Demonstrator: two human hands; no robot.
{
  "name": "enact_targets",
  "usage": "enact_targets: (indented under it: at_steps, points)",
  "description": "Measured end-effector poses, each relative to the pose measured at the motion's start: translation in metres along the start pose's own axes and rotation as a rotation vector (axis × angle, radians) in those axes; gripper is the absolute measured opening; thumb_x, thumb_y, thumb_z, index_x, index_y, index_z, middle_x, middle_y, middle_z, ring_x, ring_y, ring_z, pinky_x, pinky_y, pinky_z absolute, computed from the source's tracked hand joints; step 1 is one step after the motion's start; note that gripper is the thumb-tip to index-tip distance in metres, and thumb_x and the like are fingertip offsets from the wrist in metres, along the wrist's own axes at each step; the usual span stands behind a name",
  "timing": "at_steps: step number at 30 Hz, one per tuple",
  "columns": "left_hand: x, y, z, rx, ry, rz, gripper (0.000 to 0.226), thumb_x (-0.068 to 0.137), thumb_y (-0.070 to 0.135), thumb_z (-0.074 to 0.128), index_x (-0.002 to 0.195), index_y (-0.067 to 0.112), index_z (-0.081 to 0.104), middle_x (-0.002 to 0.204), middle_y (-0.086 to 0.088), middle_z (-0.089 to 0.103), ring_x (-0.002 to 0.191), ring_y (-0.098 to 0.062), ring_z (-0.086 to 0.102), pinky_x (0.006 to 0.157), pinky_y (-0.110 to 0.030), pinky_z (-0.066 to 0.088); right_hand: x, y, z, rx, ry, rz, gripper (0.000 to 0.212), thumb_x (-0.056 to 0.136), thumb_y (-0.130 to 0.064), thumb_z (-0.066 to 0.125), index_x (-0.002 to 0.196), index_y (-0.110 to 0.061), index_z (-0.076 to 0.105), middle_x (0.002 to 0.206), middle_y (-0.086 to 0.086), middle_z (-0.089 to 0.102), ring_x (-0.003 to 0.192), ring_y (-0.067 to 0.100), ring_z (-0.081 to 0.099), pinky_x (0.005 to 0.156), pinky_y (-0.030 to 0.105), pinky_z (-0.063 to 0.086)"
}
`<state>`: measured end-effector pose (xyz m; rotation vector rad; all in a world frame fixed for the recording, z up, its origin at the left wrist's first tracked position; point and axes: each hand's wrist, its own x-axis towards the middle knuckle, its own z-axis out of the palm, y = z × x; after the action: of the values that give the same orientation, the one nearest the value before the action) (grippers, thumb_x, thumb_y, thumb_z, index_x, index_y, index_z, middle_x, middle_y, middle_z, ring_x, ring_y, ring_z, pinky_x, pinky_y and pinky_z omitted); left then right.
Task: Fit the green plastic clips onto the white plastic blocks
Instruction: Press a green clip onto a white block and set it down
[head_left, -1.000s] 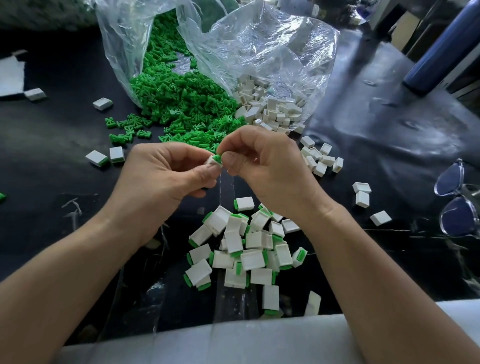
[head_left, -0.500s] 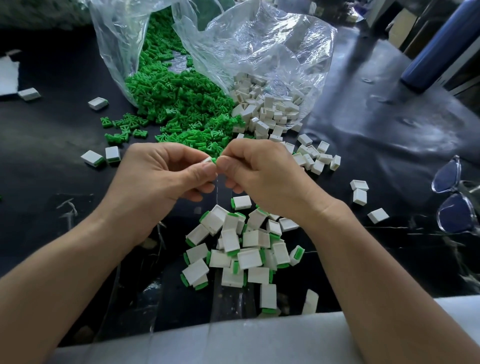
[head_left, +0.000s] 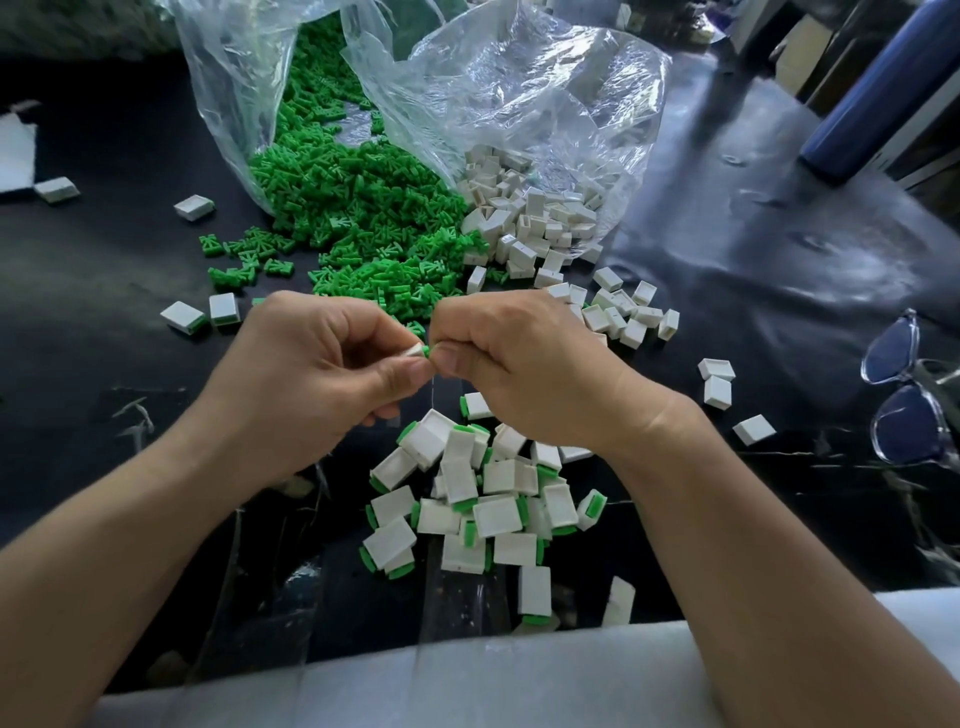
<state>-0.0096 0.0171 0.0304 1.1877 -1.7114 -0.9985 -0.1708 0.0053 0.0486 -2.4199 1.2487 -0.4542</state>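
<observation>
The left hand (head_left: 311, 384) is pinching the white block (head_left: 412, 351); right hand (head_left: 524, 374) fingers are pinching the green clip (head_left: 427, 351), pushed deeper, nearly seated.

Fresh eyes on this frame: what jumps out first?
The bright heap of green clips at top centre, with loose white blocks on its right, both spilling out of clear plastic bags. At mid-frame the left hand pinches a white block while the right hand pinches a green clip at its end. Just below the hands lies a pile of assembled blocks with green ends.
</observation>
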Motion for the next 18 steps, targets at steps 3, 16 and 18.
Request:
enact_targets:
  at_steps: [3, 16, 18]
  points:
    - [-0.0001, -0.0025, -0.0008, 0.074, -0.024, 0.022, 0.025, 0.058, 0.042, 0.063, 0.068, 0.019, 0.068, 0.061, -0.002, 0.068, 0.045, -0.007, 0.06, 0.045, -0.019, 0.05, 0.0003, 0.0006, -0.0003, -0.06, -0.05, -0.003, 0.019, 0.092, -0.013, 0.049, 0.074, -0.017, 0.044, 0.066, -0.004, 0.042, 0.068, 0.019, 0.041, 0.063, 0.035, 0.031]
    - [0.0063, -0.0018, 0.0014, -0.343, 0.085, -0.057, 0.011, 0.062, 0.026, 0.068, 0.07, 0.021, 0.074, 0.066, 0.003, 0.071, 0.057, -0.007, 0.065, 0.05, -0.018, 0.052, 0.0018, 0.0026, 0.0025, 0.675, 0.19, 0.25, 0.04, 0.094, -0.034, 0.043, 0.069, -0.009, 0.06, 0.059, 0.004, 0.056, 0.053, 0.014, 0.052, 0.053, 0.025, 0.044]
    - [0.0065, -0.0011, 0.0021, -0.393, 0.091, -0.069, 0.013, 0.058, 0.028, 0.069, 0.069, 0.028, 0.076, 0.066, 0.007, 0.071, 0.06, -0.003, 0.064, 0.055, -0.016, 0.052, 0.0031, 0.0015, 0.0016, 0.887, 0.085, 0.356, 0.05, 0.095, -0.043, 0.031, 0.07, -0.011, 0.06, 0.063, 0.003, 0.058, 0.056, 0.013, 0.054, 0.056, 0.023, 0.043]
